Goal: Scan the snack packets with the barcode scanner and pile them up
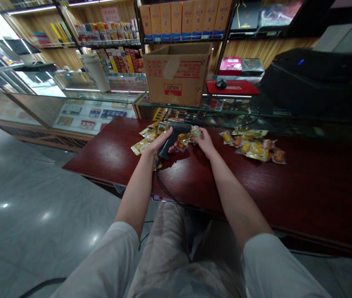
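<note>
The L hand point(161, 140) had its fingers closed round the grip of a black scanner point(165, 148), w/ the thumb up near the top. The R hand point(206, 144) had its fingertips shut on a small shiny pkt point(195, 132), just beside the scanner's nose. Both were over the dark red table point(110, 145). I can't tell how hard the fingers pressed.

To do this well, the L hand needed a snug grip & a still wrist. The R hand needed to pinch only the pkt's edge, b/c fingers could hide the print. Crinkly wrap might shine or fold, so a flat side was best, imo.

An orange pkt point(182, 143) lay close by, so it was good to keep the two apart. Gold pkts point(141, 145) lay on the L side, & a mixed heap point(256, 148) lay on the R. The black cord point(163, 185) hung down from the grip, so it needed some slack & no snags.
</note>
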Demonstrator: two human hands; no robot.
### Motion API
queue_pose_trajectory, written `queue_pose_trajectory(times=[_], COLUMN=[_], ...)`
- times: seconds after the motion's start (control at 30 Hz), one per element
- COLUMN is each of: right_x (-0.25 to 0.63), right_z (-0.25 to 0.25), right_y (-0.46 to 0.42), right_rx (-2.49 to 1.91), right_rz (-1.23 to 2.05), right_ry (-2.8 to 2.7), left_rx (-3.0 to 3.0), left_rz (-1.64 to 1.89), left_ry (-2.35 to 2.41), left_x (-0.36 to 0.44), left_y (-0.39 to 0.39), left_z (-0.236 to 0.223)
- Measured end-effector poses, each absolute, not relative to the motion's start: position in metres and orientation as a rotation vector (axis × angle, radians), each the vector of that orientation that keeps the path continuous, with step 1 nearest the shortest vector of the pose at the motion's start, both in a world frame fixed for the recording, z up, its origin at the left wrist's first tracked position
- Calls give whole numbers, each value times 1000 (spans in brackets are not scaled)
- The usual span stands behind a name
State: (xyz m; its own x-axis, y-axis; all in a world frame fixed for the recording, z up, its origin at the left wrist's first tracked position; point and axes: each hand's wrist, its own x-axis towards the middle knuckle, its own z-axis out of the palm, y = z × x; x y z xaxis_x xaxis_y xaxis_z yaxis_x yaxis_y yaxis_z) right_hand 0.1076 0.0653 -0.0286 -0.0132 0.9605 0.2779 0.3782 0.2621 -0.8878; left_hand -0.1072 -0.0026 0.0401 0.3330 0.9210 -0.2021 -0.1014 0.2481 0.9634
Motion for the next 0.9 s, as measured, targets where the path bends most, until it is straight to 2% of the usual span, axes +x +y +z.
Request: queue_pose_trajectory(times=[0.1, 0.4, 0.9], right_x=[109, 109, 107], right_z=[-26, -24, -17], right_y=[65, 62, 58], right_rx=[-1185, -1152, -1202], right_rz=[947, 1067, 985], right_ry=[-1432, -1356, -1430], left_rx=[1064, 1108, 1156], left_rz=[855, 895, 897], left_ry=[982, 907, 935], left_x=[-107, -104, -104], left_y=[-2, -2, 4], left_z=[39, 37, 27])
